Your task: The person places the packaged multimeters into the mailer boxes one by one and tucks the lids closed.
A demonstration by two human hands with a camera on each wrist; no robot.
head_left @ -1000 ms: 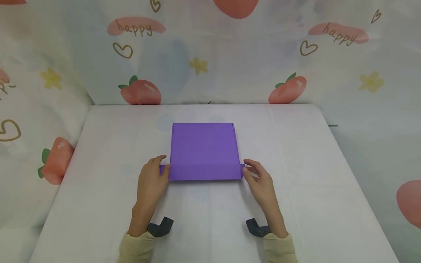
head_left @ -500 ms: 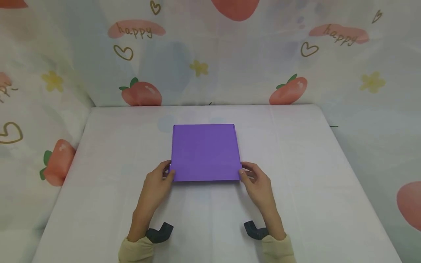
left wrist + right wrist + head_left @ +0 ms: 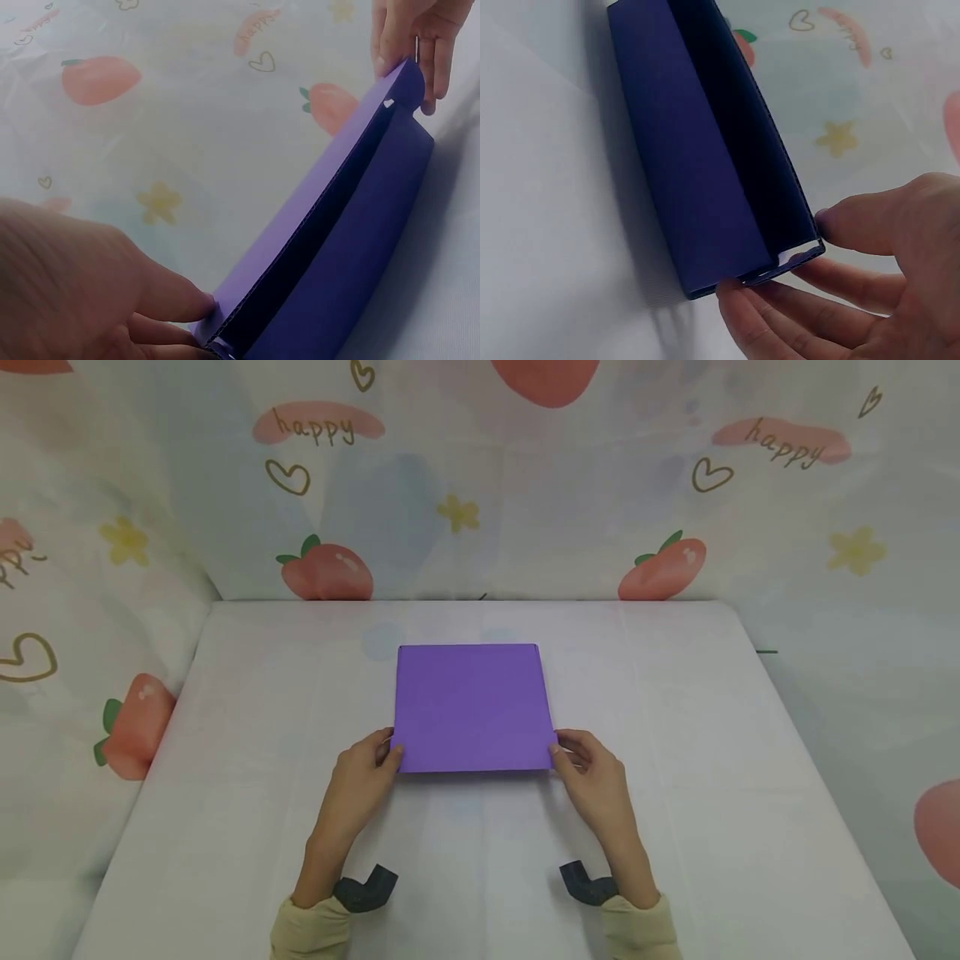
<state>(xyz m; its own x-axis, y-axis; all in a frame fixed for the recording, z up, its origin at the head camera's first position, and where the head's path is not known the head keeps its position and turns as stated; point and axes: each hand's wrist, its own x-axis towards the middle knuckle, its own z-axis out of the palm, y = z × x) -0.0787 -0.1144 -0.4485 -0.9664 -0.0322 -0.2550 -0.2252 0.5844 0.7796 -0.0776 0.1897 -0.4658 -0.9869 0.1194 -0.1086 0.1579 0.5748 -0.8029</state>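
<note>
Centrally on the white table (image 3: 225,793): flat purple cardboard box (image 3: 471,706), lid slightly ajar at the near edge. Left hand (image 3: 358,783) pinching its near-left corner, right hand (image 3: 596,781) pinching near-right. Behind, strawberry-print backdrop (image 3: 480,485); nothing blocking.

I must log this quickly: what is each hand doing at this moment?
Left hand: fingers pinch the near left corner of the purple box.
Right hand: fingers pinch its near right corner.
</note>
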